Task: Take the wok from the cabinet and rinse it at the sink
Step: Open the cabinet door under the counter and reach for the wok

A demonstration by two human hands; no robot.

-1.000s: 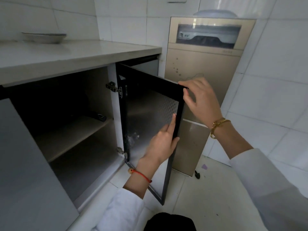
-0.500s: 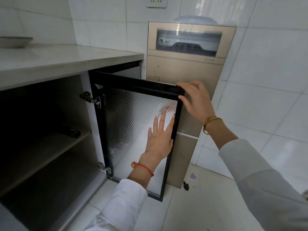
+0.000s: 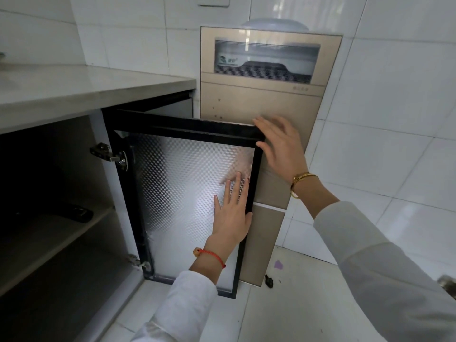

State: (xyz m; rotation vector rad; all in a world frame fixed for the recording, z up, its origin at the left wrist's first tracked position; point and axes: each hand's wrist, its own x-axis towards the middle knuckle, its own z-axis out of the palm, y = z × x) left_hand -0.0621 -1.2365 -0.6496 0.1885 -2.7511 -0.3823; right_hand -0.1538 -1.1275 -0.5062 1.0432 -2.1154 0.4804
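fingers of the left hand (image 3: 230, 219) lie spread flat on the black-framed frosted glass cabinet door (image 3: 182, 193), bracing it; right hand (image 3: 281, 144), fingers loosely open, touches its far right corner.

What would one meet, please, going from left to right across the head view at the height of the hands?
Open cabinet → upper hinge → glass door → left hand → right hand → tiled wall.

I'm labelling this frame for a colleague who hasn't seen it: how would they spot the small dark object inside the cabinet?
Start at the grey countertop and look into the open cabinet beneath it. On its middle shelf, near the front edge, lies a small dark object. It is the only item visible there, glossy black against the pale shelf.
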